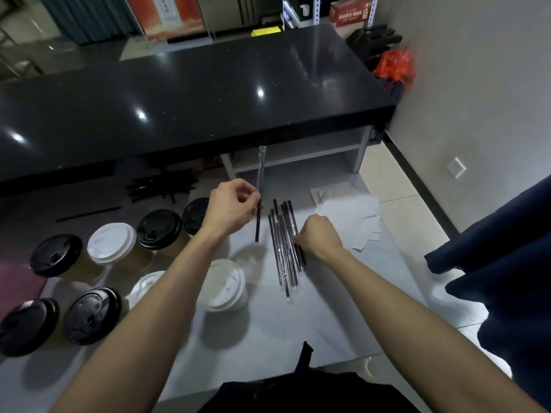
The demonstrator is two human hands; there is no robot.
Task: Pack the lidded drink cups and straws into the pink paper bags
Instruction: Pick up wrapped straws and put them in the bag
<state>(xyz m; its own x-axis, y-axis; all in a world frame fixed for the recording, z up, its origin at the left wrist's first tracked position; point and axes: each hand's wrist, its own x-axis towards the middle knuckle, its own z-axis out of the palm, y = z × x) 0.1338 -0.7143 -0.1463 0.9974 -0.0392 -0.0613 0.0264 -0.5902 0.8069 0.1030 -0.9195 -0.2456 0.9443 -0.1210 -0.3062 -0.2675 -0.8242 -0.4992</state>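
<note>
— Holding one long black straw in a clear plastic wrapper (pixel 260 192), the left hand (pixel 231 208) pinches it between thumb and curled fingers, near upright, just above the pale grey tabletop (pixel 298 329) at centre frame.

— And the right hand (pixel 320 238)?

— Its fingers are curled down onto the right edge of the loose bundle of black wrapped straws (pixel 284 248) lying just right of centre; it looks clamped on one or two of them, though which ones I cannot tell.

— Where are the cups?

— Grouped at lower left: four kraft paper cups with black plastic lids (pixel 159 229), and three cups with white lids, the nearest white-lidded cup (pixel 225 284) sitting just left of the bundle. No pink bag stands open; only a pinkish patch (pixel 18 281) at the left edge (possibly a flat bag).

— So how should this step go?

— I'd judge the person is counting out straws. Best to lift each one clear along its length so the slippery wrappers don't drag neighbours, keep the picked straws parallel in the left hand, and match the count to the cups before bagging.
</note>
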